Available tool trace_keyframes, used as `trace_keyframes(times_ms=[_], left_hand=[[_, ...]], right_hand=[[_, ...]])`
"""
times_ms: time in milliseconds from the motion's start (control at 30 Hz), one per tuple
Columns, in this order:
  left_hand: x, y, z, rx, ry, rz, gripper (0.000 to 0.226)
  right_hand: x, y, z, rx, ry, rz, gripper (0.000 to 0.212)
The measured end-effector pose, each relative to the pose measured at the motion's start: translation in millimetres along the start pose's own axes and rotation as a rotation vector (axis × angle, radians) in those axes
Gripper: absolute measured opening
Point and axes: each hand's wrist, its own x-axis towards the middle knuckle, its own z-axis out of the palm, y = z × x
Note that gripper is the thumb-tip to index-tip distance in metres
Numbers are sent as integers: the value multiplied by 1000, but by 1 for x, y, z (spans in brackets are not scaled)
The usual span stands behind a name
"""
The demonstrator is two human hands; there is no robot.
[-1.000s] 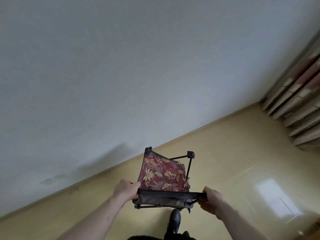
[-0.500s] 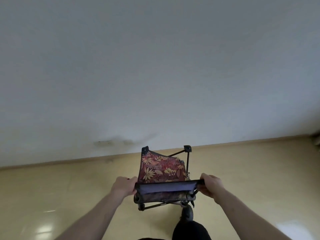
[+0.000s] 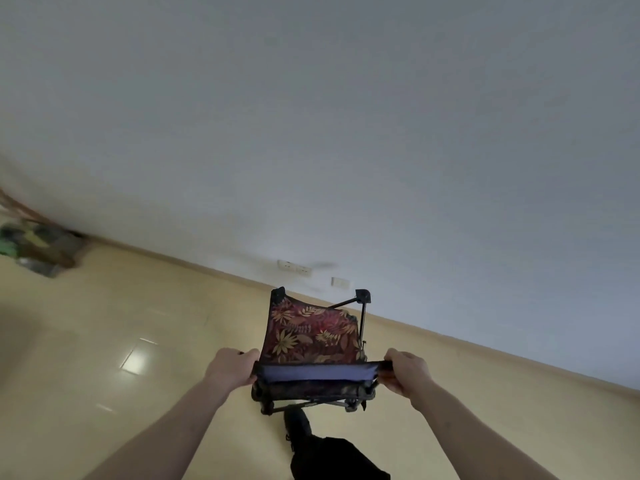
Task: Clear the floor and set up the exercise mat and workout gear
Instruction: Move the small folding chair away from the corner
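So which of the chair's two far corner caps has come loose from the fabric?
The right-hand corner cap: bare on its rods, while the left corner cap holds the leaf-print fabric.

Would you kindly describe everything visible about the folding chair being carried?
The small folding chair with red leaf-print fabric has a thin black metal frame, black corner caps and a bluish band along its near edge. It is off the yellow floor, tilted away from the camera. The left hand and right hand grip that edge's two ends.

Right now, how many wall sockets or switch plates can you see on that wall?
3. Two sit side by side low on the wall, the left plate and the middle plate; the third plate is apart, just above the folding chair. More may be hidden.
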Motion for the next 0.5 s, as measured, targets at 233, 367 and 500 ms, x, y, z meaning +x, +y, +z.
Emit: trace_keyframes(times_ms=[233,367,500], left_hand=[[50,15,-80,10,115,-102,33],[80,4,-122,-53,161,-186,32],[96,0,-166,-98,195,-234,30]], right_hand=[[22,-69,103,-141,-113,4,9],[26,-105,161,-230,-186,-26,9],[22,-138,223,-308,-252,-61,12]])
